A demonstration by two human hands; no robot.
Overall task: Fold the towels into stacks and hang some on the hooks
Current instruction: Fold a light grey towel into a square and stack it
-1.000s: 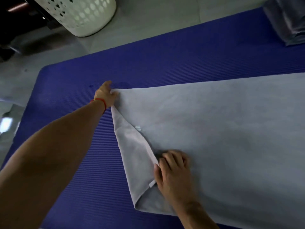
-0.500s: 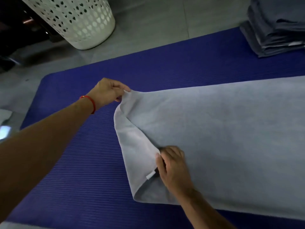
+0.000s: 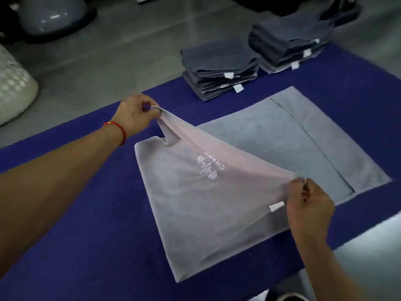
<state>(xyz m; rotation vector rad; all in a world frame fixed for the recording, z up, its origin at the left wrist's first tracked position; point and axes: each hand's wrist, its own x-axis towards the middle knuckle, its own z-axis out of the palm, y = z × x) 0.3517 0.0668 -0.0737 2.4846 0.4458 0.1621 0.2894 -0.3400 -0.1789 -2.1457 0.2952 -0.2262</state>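
A light grey towel (image 3: 217, 203) with white stitched lettering lies on a blue ribbed mat (image 3: 86, 246). Its left end is lifted off the mat and stretched taut between my hands. My left hand (image 3: 134, 114), with a red cord at the wrist, pinches the far corner. My right hand (image 3: 308, 205) pinches the near corner beside a small white tag. The towel's right part (image 3: 303, 144) lies flat on the mat. Two stacks of folded dark grey towels (image 3: 219, 70) (image 3: 288, 44) sit at the mat's far edge.
A white perforated laundry basket (image 3: 13, 88) stands on the grey tiled floor at the left. A grey rounded object (image 3: 50, 16) sits at the far left. A dark object (image 3: 338, 7) stands behind the right stack.
Both hands have lifted the towel's left end off the mat and carried it to the right, over the rest of the towel. The view has swung right, bringing the folded stacks into sight.
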